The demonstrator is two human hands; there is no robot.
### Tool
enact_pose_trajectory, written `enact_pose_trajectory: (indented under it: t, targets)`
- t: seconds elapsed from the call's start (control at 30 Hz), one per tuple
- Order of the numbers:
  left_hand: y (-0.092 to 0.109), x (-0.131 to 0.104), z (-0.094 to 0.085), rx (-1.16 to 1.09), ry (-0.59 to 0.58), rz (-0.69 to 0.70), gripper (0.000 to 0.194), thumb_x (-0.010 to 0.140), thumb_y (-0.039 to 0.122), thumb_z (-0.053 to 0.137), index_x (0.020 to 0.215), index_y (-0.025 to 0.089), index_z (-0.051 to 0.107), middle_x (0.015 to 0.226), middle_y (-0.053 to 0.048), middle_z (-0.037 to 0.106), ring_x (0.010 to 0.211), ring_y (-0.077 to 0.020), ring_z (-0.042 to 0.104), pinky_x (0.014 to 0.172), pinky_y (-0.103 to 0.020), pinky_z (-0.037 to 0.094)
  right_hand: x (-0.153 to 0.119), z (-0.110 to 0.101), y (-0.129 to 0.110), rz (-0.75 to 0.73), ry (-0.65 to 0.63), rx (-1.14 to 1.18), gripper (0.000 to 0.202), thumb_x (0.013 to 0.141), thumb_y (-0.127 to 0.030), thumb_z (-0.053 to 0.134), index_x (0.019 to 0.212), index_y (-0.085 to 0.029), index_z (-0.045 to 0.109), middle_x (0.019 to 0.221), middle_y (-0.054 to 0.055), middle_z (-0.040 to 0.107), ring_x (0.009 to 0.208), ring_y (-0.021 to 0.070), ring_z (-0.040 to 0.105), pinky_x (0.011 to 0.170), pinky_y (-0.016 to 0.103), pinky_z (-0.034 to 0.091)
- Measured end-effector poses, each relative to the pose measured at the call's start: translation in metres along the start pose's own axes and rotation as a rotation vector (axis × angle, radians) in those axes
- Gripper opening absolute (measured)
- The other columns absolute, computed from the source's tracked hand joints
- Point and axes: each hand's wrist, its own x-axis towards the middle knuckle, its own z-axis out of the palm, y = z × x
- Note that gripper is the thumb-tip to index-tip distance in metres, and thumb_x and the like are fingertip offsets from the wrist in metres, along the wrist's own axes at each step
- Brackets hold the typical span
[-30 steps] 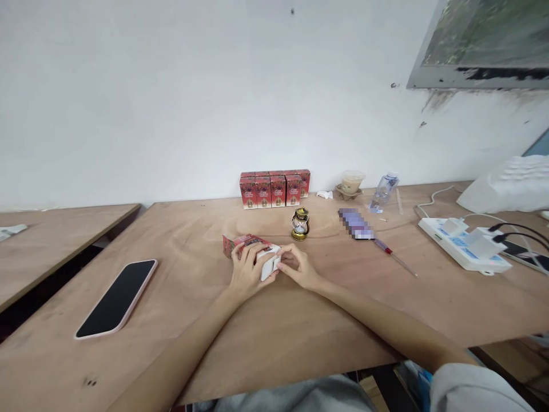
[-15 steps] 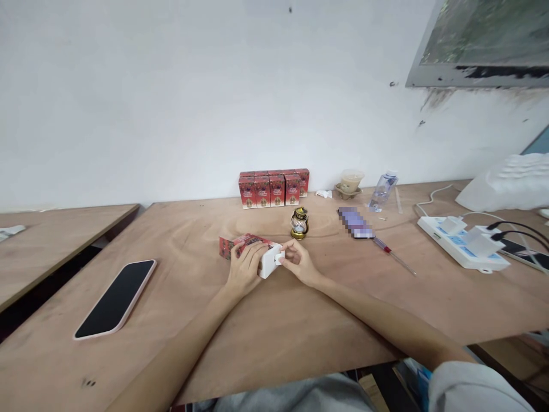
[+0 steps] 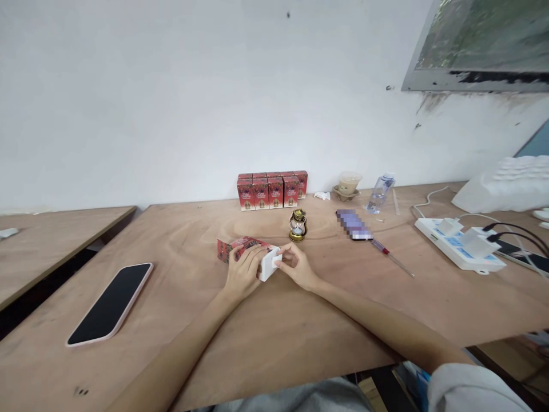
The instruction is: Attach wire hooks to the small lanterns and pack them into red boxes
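Observation:
My left hand [image 3: 245,269] is wrapped round a red printed box [image 3: 244,246] lying on its side, its open flap pointing left. The box's white end [image 3: 267,264] faces right. At that end, the thumb and forefinger of my right hand [image 3: 297,268] pinch a small white piece [image 3: 278,258], which touches the white face; its exact shape is too small to tell. A small gold lantern [image 3: 297,225] with a clear glass stands upright just behind my right hand.
Several red boxes [image 3: 268,193] stand against the wall. A black phone [image 3: 110,304] lies left. To the right are a cup [image 3: 349,183], a bottle [image 3: 380,193], a lit phone [image 3: 354,224], a screwdriver [image 3: 392,257] and a power strip [image 3: 458,246] with cables.
The view has shifted slightly. My right fingers and the small white piece sit a little closer against the box's white end. My left hand keeps its hold.

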Motion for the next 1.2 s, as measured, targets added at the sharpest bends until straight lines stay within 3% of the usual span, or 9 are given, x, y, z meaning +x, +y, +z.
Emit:
enact_pose_trajectory:
  t: [0.57,1.03,1.2]
  targets:
    - [0.0015,0.0015,-0.0024,-0.051,0.060,0.005,0.031,0.081,0.014,0.053,0.111,0.018,0.051,0.100,-0.009,0.072,0.093,-0.0206,0.067,0.094,-0.039,0.029,-0.0009,0.0004,-0.0001,0.028,0.008,-0.005,0.028,0.073,-0.037,0.068,0.083,-0.023,0.046,0.090,0.000,0.062,0.078,0.0139,0.065,0.069,0.027,0.053]
    - [0.0043,0.0007,-0.0023,-0.069,0.028,-0.007,0.034,0.080,0.013,0.050,0.114,0.017,0.051,0.101,-0.010,0.072,0.093,-0.0208,0.066,0.092,-0.039,0.029,-0.0032,0.0014,-0.0029,0.011,0.020,-0.139,0.026,0.075,-0.038,0.066,0.083,-0.023,0.046,0.096,0.003,0.065,0.080,0.0150,0.066,0.069,0.028,0.054]
    - [0.0027,-0.0010,-0.0018,-0.079,0.084,-0.008,0.034,0.080,0.016,0.054,0.114,0.018,0.051,0.101,-0.011,0.072,0.094,-0.0211,0.067,0.096,-0.040,0.030,-0.0010,0.0001,-0.0020,0.016,-0.004,-0.050,0.035,0.069,-0.039,0.073,0.093,-0.024,0.051,0.096,0.002,0.064,0.084,0.0152,0.064,0.072,0.028,0.054]
